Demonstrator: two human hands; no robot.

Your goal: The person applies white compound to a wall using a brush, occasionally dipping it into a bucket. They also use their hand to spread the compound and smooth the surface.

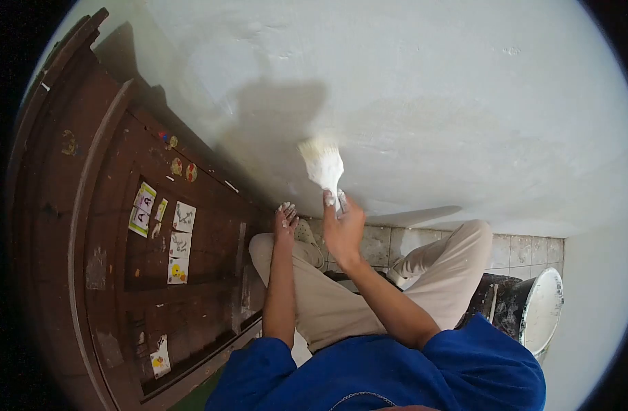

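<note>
My right hand [345, 231] is closed round the handle of a wide paintbrush [323, 166], its head coated in white. The bristles point up and to the left against the pale wall [423, 75], apparently touching it. My left hand [285, 218] hangs by my bent knee, fingers loosely extended and smeared with white, holding nothing. White also marks my right thumb.
A dark brown wooden cabinet [211, 226] with stickers and small picture cards stands close on the left. At lower right is a paint-splashed black bucket [503, 296] beside a white-smeared round surface [542, 309]. Floor tiles [373, 245] meet the wall's base.
</note>
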